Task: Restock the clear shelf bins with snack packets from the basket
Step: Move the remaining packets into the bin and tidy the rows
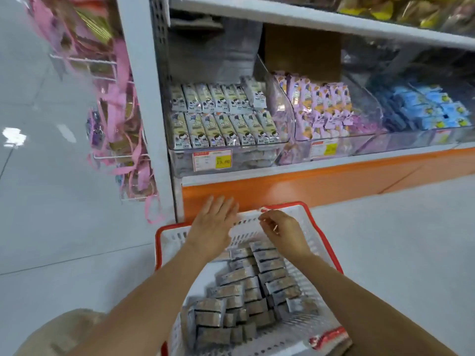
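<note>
A white basket with a red rim point(317, 227) stands on the floor below the shelf, holding several grey-brown snack packets point(246, 291) in rows. My left hand point(213, 227) hovers over the basket's far left side, fingers straight and together, holding nothing. My right hand point(282, 232) hangs over the far middle with fingers curled; whether it pinches anything I cannot tell. On the shelf, the left clear bin point(231, 160) holds cream packets point(221, 122), the middle clear bin point(365, 119) purple packets point(323, 106), the right clear bin point(411, 140) blue packets point(431, 109).
An orange kickboard point(308, 186) runs under the shelf. A wire rack with pink-ribboned goods point(115, 111) hangs on the shelf's left end. An upper shelf point(308, 19) overhangs the bins. A red-wrapped item point(327, 339) lies at the basket's near right corner. Pale floor tiles surround the basket.
</note>
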Tool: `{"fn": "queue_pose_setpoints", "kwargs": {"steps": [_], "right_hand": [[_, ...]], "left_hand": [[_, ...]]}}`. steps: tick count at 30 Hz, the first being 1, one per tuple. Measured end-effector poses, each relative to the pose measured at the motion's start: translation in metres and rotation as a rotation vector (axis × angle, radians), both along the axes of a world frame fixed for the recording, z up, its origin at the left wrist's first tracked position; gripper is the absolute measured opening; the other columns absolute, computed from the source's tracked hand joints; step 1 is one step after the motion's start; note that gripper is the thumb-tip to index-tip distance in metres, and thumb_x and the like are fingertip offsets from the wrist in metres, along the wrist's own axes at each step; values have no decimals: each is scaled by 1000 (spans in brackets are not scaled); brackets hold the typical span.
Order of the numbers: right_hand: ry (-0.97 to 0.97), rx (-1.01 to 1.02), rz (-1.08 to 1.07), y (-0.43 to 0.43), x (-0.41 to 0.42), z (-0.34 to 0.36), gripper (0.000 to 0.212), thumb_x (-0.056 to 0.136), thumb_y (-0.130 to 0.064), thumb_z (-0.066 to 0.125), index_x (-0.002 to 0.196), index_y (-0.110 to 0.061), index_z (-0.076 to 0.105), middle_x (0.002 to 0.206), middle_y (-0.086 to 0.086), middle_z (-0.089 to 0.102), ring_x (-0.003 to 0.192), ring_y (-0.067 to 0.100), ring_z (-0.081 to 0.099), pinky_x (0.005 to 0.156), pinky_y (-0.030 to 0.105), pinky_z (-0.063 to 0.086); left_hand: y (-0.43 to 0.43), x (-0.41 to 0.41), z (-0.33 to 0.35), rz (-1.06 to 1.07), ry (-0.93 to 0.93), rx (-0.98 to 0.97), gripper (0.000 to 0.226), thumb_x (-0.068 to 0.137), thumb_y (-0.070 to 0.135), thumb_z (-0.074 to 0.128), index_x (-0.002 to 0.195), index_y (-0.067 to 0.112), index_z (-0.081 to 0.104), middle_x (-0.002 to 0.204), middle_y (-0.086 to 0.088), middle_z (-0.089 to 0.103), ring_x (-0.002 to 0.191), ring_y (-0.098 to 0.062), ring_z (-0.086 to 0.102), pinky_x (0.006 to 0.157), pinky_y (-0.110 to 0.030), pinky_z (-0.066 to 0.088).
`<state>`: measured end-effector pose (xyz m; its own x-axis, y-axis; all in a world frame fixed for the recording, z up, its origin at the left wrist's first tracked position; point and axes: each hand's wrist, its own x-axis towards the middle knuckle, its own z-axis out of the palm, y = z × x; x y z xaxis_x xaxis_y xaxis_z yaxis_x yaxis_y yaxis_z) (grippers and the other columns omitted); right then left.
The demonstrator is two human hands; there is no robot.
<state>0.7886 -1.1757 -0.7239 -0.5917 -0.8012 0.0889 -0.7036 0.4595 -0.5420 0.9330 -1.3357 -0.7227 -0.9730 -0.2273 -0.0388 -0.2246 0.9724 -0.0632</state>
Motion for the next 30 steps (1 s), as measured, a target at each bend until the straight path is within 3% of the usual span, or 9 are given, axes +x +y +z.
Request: {"fn": "queue_pose_setpoints", "kwargs": {"steps": [2,6,9,14,22,30], "right_hand": [[-29,90,-25,12,2,-28,19,96,-19,58,111,-15,68,95,1,67,74,14,60,69,30,52],[-83,285,-65,33,4,-76,24,96,-23,56,117,-15,63,106,4,63,88,20,62,77,36,54],[-129,435,-90,47,2,-108,27,95,-27,57,120,-16,60,121,4,59,96,23,62,78,36,53],[-162,654,-87,52,3,-146,40,97,-27,54,137,-22,49,140,5,47,110,26,57,81,32,49],[-20,863,-34,39,4,-181,44,98,-16,51,141,-17,39,143,14,34,128,34,40,100,41,45],[112,917,-11,34,4,-188,50,90,-7,62,137,-14,44,143,11,37,134,30,33,97,36,49]], "left_hand": [[2,2,-18,48,-117,12,80,98,38,46,156,11,0,164,-11,-1,151,-29,1,120,-47,-9],[5,7,-47,116,-172,62,81,100,41,40,155,9,-10,164,-8,-8,151,-27,-6,121,-46,-9],[7,7,-61,148,-115,101,81,97,38,45,156,8,-2,164,-8,1,150,-29,1,122,-46,-5],[10,8,-81,142,62,73,85,74,30,71,147,3,38,148,-14,43,137,-35,38,118,-51,20],[11,6,-94,156,112,48,82,76,26,65,148,3,35,148,-14,42,137,-36,34,120,-53,16],[11,6,-93,167,90,78,83,79,27,65,150,4,30,151,-13,37,140,-36,29,120,-54,15]]}}
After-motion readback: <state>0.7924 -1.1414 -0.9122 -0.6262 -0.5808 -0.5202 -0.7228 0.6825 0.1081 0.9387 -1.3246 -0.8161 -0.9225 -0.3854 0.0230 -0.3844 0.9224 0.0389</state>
